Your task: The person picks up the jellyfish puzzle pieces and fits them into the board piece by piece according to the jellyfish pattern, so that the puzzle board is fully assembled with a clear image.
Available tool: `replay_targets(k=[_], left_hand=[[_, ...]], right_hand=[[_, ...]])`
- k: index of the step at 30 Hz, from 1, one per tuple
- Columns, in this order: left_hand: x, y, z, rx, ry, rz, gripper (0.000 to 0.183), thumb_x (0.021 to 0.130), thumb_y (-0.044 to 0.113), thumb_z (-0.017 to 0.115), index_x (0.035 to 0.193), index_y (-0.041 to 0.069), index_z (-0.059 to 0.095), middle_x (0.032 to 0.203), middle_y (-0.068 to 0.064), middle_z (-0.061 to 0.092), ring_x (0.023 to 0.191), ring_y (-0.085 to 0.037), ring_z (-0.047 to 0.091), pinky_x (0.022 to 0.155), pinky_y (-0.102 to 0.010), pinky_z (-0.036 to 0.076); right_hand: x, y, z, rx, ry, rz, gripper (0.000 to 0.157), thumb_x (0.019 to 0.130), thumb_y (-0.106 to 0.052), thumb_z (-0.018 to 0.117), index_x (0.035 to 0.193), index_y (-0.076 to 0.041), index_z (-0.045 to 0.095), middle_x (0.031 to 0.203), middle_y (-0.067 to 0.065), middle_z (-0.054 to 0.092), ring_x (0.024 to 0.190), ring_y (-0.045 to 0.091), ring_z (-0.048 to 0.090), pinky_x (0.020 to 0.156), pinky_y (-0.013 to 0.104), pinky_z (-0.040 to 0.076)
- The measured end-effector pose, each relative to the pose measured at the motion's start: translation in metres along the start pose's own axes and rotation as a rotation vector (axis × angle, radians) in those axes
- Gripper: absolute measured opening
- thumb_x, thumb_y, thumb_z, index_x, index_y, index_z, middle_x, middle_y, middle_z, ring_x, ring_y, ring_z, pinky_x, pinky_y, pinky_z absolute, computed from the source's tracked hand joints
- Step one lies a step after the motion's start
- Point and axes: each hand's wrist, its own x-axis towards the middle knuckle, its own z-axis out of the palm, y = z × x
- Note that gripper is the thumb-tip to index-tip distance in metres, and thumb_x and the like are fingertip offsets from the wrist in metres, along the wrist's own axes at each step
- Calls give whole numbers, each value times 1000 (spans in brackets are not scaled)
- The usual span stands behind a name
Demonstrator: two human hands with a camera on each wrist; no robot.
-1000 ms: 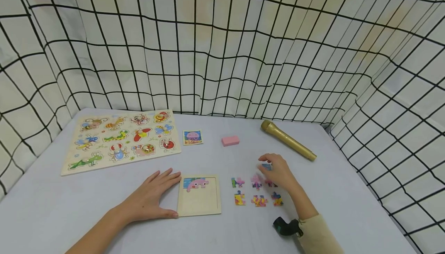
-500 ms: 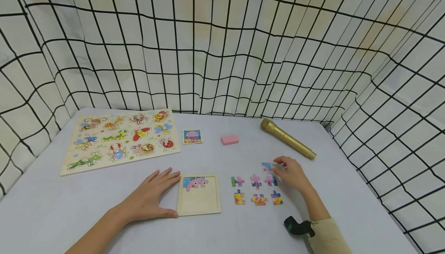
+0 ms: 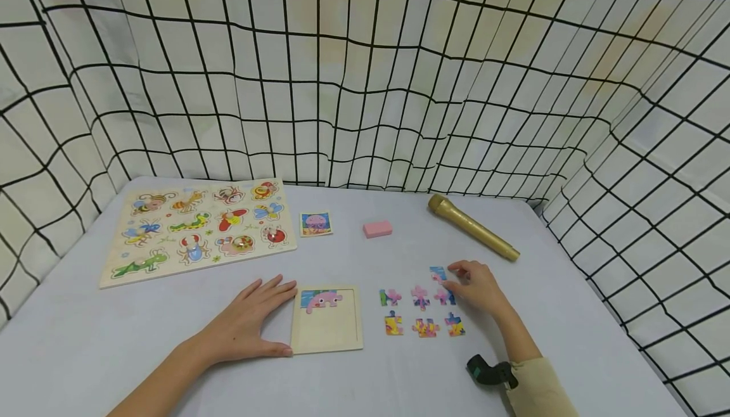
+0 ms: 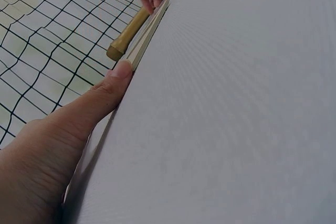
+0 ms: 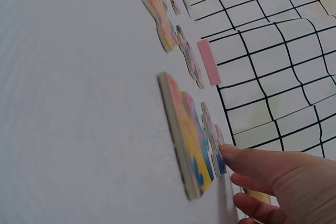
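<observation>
A square wooden puzzle tray point(image 3: 327, 334) lies on the table with two joined pieces point(image 3: 320, 301) in its upper left, showing part of a pink animal. My left hand point(image 3: 245, 325) rests beside it, fingers spread, fingertips and thumb at its left edge. In the left wrist view the thumb point(image 4: 113, 80) meets the tray's side. To the right lie several loose jigsaw pieces point(image 3: 425, 328) in rows. My right hand point(image 3: 474, 285) is at the right side of a blue-and-pink puzzle piece point(image 3: 437, 274), its index finger and thumb slightly apart at that edge.
At the back left lies a wooden insect peg puzzle point(image 3: 199, 230). A small octopus picture card point(image 3: 316, 224), a pink block point(image 3: 377, 229) and a gold microphone point(image 3: 473, 227) lie farther back. Black wire mesh point(image 3: 365, 87) stands behind the table and along its sides.
My right hand has drawn back to the right from over the pieces, uncovering the blue-and-pink piece on the table. Lately its thumb has edged closer to that piece. My left hand has stayed put.
</observation>
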Motion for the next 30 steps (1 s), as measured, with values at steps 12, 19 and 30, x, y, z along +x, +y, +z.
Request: replay_targets(k=[12, 19, 30], left_hand=[[0, 1, -1, -1, 7, 10, 100, 64, 75, 59, 136, 7, 44, 139, -5, 43, 133, -28, 29, 107, -48, 15], [0, -1, 0, 0, -1, 4, 101, 63, 76, 58, 136, 7, 44, 140, -5, 42, 133, -28, 28, 107, -49, 15], [0, -1, 1, -3, -4, 0, 101, 63, 76, 58, 136, 8, 44, 140, -5, 42, 133, -28, 28, 107, -49, 15]], right_hand=[[6, -5, 3, -6, -44, -13, 35, 82, -25, 69, 111, -7, 63, 94, 6, 57, 89, 24, 49, 75, 40, 42], [8, -8, 0, -13, -72, -58, 33, 83, -22, 67, 111, -6, 62, 96, 10, 59, 92, 28, 51, 77, 46, 43], [6, -14, 1, 104, -72, 30, 32, 82, -18, 69, 106, -6, 51, 91, 6, 59, 87, 24, 55, 75, 40, 48]])
